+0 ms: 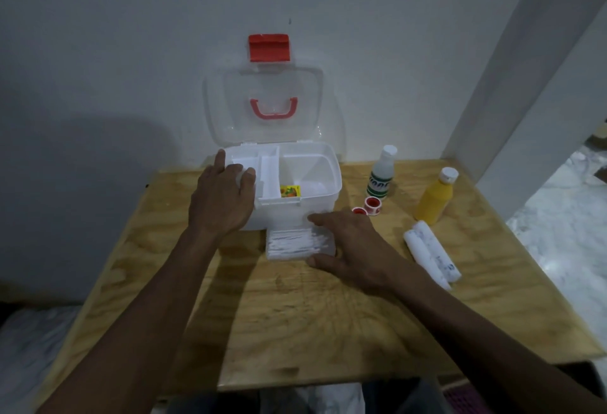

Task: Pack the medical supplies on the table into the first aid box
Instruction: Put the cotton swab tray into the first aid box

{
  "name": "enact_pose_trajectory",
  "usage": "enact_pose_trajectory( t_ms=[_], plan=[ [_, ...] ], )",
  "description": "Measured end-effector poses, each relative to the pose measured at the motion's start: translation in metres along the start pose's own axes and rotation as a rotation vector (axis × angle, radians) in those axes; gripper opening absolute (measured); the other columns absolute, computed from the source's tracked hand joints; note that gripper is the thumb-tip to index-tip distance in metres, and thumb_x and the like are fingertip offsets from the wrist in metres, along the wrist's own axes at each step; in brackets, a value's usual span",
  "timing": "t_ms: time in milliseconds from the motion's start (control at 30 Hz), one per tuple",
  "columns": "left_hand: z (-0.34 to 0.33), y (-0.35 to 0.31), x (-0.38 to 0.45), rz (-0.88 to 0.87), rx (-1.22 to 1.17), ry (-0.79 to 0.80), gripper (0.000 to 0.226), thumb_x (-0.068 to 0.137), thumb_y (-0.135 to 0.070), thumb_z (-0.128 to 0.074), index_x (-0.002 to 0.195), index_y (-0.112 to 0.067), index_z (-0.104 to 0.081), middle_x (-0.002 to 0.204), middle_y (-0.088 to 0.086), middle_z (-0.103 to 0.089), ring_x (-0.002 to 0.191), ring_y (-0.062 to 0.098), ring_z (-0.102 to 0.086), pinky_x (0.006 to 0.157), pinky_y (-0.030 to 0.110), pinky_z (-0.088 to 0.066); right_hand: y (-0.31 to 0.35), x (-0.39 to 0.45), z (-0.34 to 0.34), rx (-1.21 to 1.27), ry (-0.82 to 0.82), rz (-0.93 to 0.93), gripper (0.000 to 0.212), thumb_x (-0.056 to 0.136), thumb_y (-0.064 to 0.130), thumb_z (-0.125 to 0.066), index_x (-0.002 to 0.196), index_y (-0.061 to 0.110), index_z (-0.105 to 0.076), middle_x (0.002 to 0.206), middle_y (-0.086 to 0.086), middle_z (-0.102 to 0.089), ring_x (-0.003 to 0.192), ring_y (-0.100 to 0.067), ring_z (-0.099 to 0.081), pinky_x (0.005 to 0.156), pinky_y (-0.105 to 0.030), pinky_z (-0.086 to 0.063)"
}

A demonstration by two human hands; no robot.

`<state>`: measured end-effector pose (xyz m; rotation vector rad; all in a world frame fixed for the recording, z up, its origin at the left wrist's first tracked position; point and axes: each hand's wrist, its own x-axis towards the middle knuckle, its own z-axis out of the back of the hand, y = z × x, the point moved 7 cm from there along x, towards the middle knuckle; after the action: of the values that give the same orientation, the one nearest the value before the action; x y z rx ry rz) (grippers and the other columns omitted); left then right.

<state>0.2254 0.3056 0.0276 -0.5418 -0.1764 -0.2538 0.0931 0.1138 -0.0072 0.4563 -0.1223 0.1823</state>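
Observation:
The white first aid box (323, 198) stands open against the wall, with its clear lid (230, 108) raised and a red handle on it. A small yellow packet (290, 191) lies inside beside the divided tray (269, 169). My left hand (220, 197) grips the box's front left corner, fingers curled over the rim. A flat pack of cotton swabs (289, 244) lies on the table just in front of the box. My right hand (348, 246) straddles its right end, index finger on the far edge and thumb on the near edge.
To the right of the box on the plywood table (295, 321) are a white bottle with a green label (381, 174), a yellow bottle (435, 197), two small red tape rolls (372, 205) and two white bandage rolls (430, 254). A white pillar rises at the back right.

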Motion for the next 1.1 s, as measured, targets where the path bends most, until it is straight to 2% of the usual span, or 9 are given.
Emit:
enact_pose_trajectory(
  t_ms=[100, 233, 367, 533, 700, 833, 933, 1100],
  plan=[
    [0.000, -0.001, 0.000, 0.007, 0.019, -0.004, 0.053, 0.100, -0.047, -0.030, 0.134, -0.015, -0.055, 0.159, 0.008, -0.028, 0.145, 0.028, -0.028, 0.114, 0.048, -0.032, -0.003, 0.005, -0.003, -0.044, 0.073, -0.020, 0.073, 0.083, 0.055, -0.067, 0.145, 0.026, -0.040, 0.147, 0.002, -0.046, 0.132, -0.017, -0.038, 0.110, -0.037, -0.026],
    [0.000, -0.001, -0.001, 0.008, 0.012, -0.005, 0.052, 0.101, -0.046, -0.030, 0.134, -0.015, -0.055, 0.160, 0.008, -0.027, 0.146, 0.028, -0.027, 0.114, 0.048, -0.030, -0.008, 0.006, -0.006, -0.077, 0.095, -0.045, 0.072, 0.082, 0.062, -0.063, 0.141, 0.025, -0.045, 0.141, 0.002, -0.051, 0.126, -0.018, -0.040, 0.105, -0.041, -0.029],
    [0.001, -0.003, -0.003, 0.012, 0.020, -0.012, 0.050, 0.101, -0.045, -0.032, 0.133, -0.014, -0.055, 0.160, 0.007, -0.028, 0.144, 0.030, -0.030, 0.112, 0.048, -0.032, -0.010, 0.005, -0.006, -0.028, 0.084, -0.067, 0.070, 0.081, 0.062, -0.064, 0.139, 0.026, -0.048, 0.138, 0.005, -0.053, 0.121, -0.013, -0.041, 0.100, -0.038, -0.027],
    [0.002, -0.004, -0.003, 0.010, 0.019, -0.008, 0.050, 0.101, -0.045, -0.033, 0.132, -0.014, -0.057, 0.159, 0.007, -0.028, 0.143, 0.031, -0.031, 0.112, 0.049, -0.032, -0.001, -0.005, 0.004, 0.033, 0.082, -0.052, 0.063, 0.084, 0.055, -0.066, 0.137, 0.025, -0.050, 0.136, 0.006, -0.054, 0.122, -0.011, -0.041, 0.103, -0.034, -0.023],
    [0.003, -0.006, -0.003, -0.009, 0.015, -0.018, 0.049, 0.101, -0.043, -0.034, 0.129, -0.011, -0.059, 0.158, 0.010, -0.030, 0.141, 0.033, -0.034, 0.109, 0.050, -0.035, 0.012, -0.020, 0.036, 0.036, 0.032, 0.015, 0.065, 0.081, 0.058, -0.067, 0.136, 0.027, -0.053, 0.137, 0.007, -0.057, 0.126, -0.012, -0.045, 0.108, -0.041, -0.028],
    [0.003, -0.004, -0.003, -0.019, 0.004, 0.003, 0.056, 0.098, -0.047, -0.029, 0.125, -0.011, -0.062, 0.157, 0.014, -0.031, 0.143, 0.034, -0.031, 0.109, 0.050, -0.035, 0.018, -0.016, 0.086, 0.058, -0.069, 0.046, 0.069, 0.075, 0.057, -0.073, 0.131, 0.020, -0.059, 0.128, 0.002, -0.063, 0.114, -0.017, -0.057, 0.098, -0.047, -0.044],
    [0.005, -0.007, -0.004, -0.020, 0.019, 0.001, 0.050, 0.101, -0.042, -0.033, 0.125, -0.009, -0.062, 0.157, 0.016, -0.030, 0.140, 0.037, -0.034, 0.110, 0.051, -0.034, 0.011, 0.001, 0.119, 0.018, -0.138, -0.006, 0.067, 0.078, 0.052, -0.073, 0.135, 0.022, -0.056, 0.132, 0.002, -0.060, 0.119, -0.016, -0.052, 0.103, -0.047, -0.041],
    [0.006, -0.008, -0.005, -0.024, 0.004, -0.013, 0.048, 0.102, -0.041, -0.034, 0.124, -0.009, -0.062, 0.157, 0.014, -0.031, 0.140, 0.036, -0.035, 0.109, 0.052, -0.036, -0.003, 0.046, 0.134, -0.105, -0.106, -0.066, 0.066, 0.084, 0.051, -0.068, 0.138, 0.019, -0.051, 0.139, -0.003, -0.054, 0.124, -0.022, -0.047, 0.105, -0.051, -0.037]
  ],
)
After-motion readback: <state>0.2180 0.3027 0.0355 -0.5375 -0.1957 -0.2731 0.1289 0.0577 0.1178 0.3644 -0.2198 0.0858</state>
